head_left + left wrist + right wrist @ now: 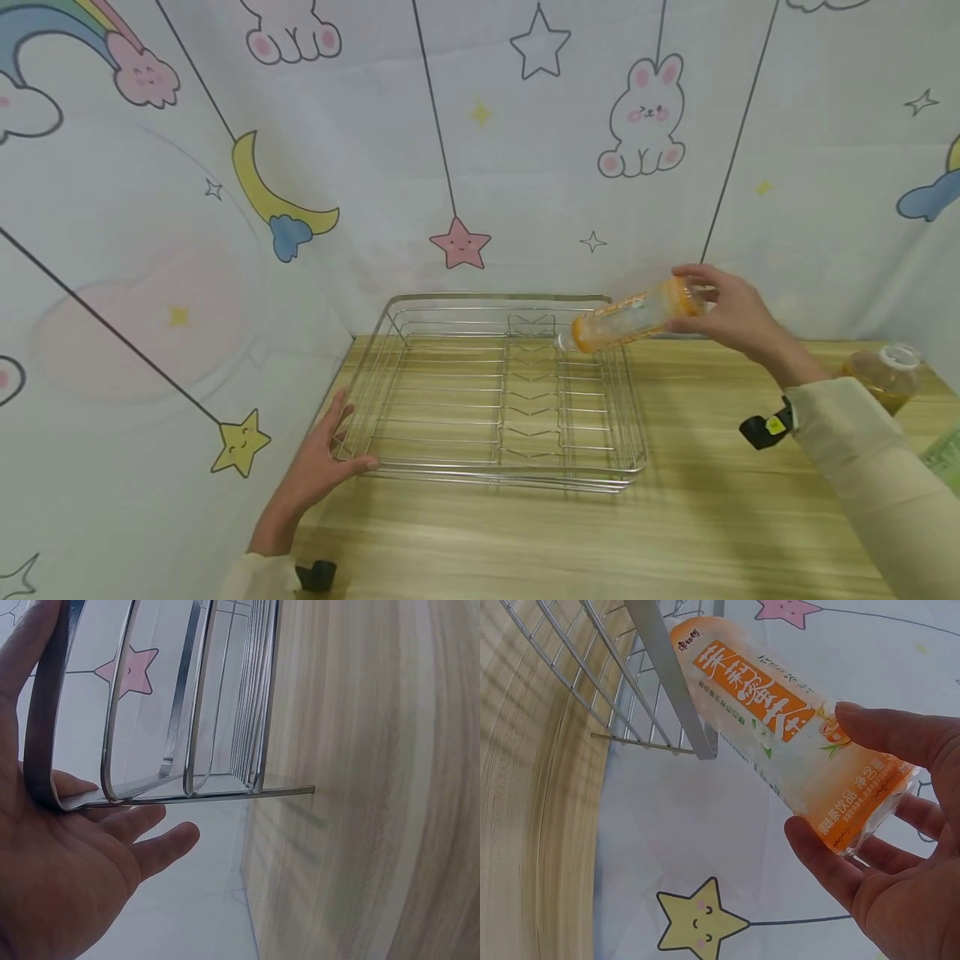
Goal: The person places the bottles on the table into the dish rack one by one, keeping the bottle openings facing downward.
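Observation:
A wire dish rack [442,471] of shiny metal stands on the wooden table. At its near left corner my left hand [315,462] rests against the rim, thumb along the front and fingers spread on the outer side; the left wrist view shows the palm [60,877] against the corner. My right hand [731,317] grips the base end of a clear plastic drink bottle [626,321] with an orange label. The bottle tilts, its white cap pointing down and left over the rack's far right part. In the right wrist view, thumb and fingers pinch the bottle [757,712] near its base.
A bottle of brown liquid with a white cap [898,357] stands at the right, partly behind my right forearm. A green item [943,458] shows at the right edge. A printed cloth [525,167] hangs behind and beside the wooden table [525,542].

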`<state>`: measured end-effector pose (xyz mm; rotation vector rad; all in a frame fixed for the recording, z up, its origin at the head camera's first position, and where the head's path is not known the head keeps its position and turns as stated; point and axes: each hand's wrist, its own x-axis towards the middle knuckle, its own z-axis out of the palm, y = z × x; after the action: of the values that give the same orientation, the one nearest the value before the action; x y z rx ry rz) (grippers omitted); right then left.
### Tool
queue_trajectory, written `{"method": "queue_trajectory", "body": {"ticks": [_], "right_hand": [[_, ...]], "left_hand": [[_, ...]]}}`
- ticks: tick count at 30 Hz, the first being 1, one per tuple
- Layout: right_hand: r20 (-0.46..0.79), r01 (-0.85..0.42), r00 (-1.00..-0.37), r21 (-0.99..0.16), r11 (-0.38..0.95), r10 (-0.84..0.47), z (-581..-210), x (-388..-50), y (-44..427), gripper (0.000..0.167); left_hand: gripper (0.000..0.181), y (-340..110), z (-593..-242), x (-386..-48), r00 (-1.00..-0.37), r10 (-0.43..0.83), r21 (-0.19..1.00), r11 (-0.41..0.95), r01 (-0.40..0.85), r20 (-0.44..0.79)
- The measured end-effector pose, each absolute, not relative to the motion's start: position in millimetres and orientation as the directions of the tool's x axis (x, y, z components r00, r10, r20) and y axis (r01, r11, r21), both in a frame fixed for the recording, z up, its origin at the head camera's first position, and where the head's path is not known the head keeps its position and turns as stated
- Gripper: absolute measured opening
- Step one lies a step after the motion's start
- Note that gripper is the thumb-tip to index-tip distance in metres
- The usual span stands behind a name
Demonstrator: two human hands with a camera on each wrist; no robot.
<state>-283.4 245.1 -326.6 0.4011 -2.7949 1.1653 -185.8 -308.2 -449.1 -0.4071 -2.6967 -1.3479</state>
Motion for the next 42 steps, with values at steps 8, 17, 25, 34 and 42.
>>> {"method": "queue_trajectory", "body": {"ticks": [8,17,25,34,42], "right_hand": [[0.201,-0.303,-0.953,-0.633,0.713,-0.227,-323.4,-287.0,229.8,0.077],[0.219,-0.354,-0.935,-0.583,0.732,-0.278,-327.4,-293.0,217.3,0.078],[0.216,-0.350,-0.937,-0.569,0.744,-0.275,-330.8,-297.7,211.9,0.084],[0.231,-0.447,-0.895,-0.477,0.757,-0.382,-332.1,-298.1,208.7,0.082],[0.186,-0.435,-0.900,-0.466,0.770,-0.395,-335.3,-296.4,208.0,0.095]], "left_hand": [[0.114,-307.5,-450.0,-186.6,-0.960,0.189,0.770,0.574,0.279,0.207],[0.114,-307.0,-449.1,-187.0,-0.959,0.189,0.768,0.575,0.282,0.210],[0.113,-306.5,-448.6,-186.8,-0.955,0.200,0.769,0.567,0.295,0.219],[0.113,-306.8,-445.2,-185.4,-0.956,0.199,0.769,0.569,0.292,0.215],[0.112,-307.8,-448.0,-185.3,-0.959,0.198,0.771,0.571,0.281,0.202]]}}
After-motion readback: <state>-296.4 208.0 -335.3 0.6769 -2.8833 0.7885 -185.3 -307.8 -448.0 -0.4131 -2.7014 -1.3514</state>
